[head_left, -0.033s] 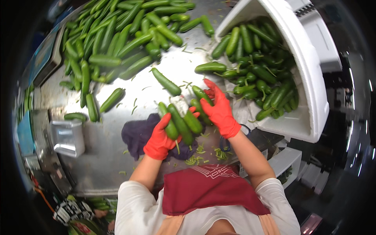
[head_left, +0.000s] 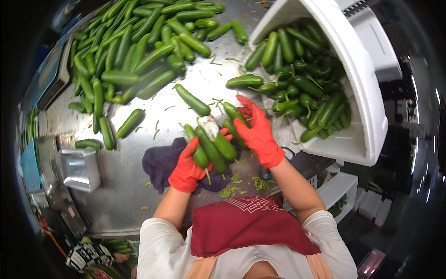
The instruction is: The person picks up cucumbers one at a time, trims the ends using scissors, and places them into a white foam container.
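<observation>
In a red glove, my left hand (head_left: 183,171) is closed around the lower ends of several green cucumbers (head_left: 210,149) lying side by side. Also gloved in red, my right hand (head_left: 261,139) has its fingers curled around two more cucumbers (head_left: 236,114), just right of that bunch. Something white and mottled (head_left: 209,125) shows at the upper end of the bunch; I cannot make out what it is. A single cucumber (head_left: 193,100) lies on the metal table beyond my hands. Under the bunch is a dark purple cloth (head_left: 155,162).
A big pile of cucumbers (head_left: 134,51) covers the far left. At right, a white foam box (head_left: 369,107) lies open toward me, holding many cucumbers. A clear plastic tub (head_left: 80,169) stands at left. Green trimmings (head_left: 227,190) and blue looped handles (head_left: 265,176) lie near my right forearm.
The whole view has shifted slightly, with the pile and box a little further left in it. Both hands keep the same hold on the cucumbers.
</observation>
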`<state>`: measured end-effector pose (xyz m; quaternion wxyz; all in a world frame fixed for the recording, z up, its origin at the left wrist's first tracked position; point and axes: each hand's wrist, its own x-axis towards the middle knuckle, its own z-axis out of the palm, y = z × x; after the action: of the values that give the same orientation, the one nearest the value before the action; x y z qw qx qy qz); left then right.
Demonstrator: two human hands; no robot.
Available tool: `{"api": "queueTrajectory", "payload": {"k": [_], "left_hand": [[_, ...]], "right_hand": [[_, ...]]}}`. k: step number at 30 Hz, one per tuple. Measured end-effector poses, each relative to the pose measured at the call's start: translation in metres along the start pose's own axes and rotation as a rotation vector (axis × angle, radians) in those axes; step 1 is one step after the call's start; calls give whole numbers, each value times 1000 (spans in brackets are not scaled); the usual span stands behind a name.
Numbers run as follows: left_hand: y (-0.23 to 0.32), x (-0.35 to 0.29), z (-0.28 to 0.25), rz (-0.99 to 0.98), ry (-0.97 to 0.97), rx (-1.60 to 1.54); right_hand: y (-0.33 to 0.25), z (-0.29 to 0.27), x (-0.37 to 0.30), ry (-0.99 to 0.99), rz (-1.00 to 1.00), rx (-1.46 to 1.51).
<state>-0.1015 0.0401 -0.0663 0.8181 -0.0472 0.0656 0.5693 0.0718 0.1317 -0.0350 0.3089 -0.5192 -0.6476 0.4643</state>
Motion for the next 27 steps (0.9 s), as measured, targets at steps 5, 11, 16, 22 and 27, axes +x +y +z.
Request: {"api": "queueTrajectory", "payload": {"k": [5, 11, 16, 22, 27], "left_hand": [[-2, -7, -18, 57, 153, 54], [-5, -5, -17, 10, 1, 134], [-5, -12, -25, 55, 205, 83], [-4, -3, -10, -33, -56, 29], [0, -5, -2, -51, -32, 13]], "right_hand": [[-69, 22, -34, -37, -339, -188], [-73, 40, -39, -245, -226, -435], [-63, 19, -13, 16, -321, -309], [-19, 3, 21, 100, -278, -372], [-5, -16, 86, 149, -529, -735]]}}
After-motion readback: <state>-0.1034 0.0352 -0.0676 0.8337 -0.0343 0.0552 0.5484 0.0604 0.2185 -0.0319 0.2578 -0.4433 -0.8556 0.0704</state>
